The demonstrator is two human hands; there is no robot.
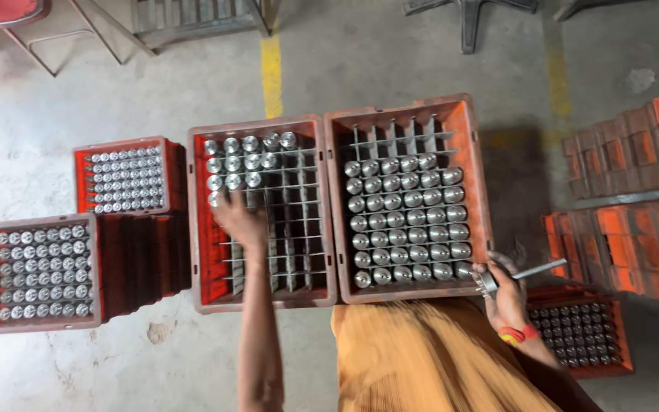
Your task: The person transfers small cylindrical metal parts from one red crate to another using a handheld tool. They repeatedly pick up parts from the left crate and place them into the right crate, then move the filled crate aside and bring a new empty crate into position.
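Two red gridded crates stand side by side in front of me. The left crate (200, 229) holds shiny metal cylinders (242, 160) only in its far rows; the right crate (474, 183) is mostly full of them. My left hand (239, 221) reaches into the left crate, right at the nearest filled row, blurred; I cannot tell whether it holds a piece. My right hand (506, 294), with a red thread on the wrist, grips a metal gauge tool (524, 273) at the right crate's near right corner.
Two more red crates full of cylinders sit at the left (32, 278) (125, 177), another at the lower right (581, 336). Stacked orange crates (634, 152) stand at the right. A yellow floor line (271, 72) and chair legs lie beyond.
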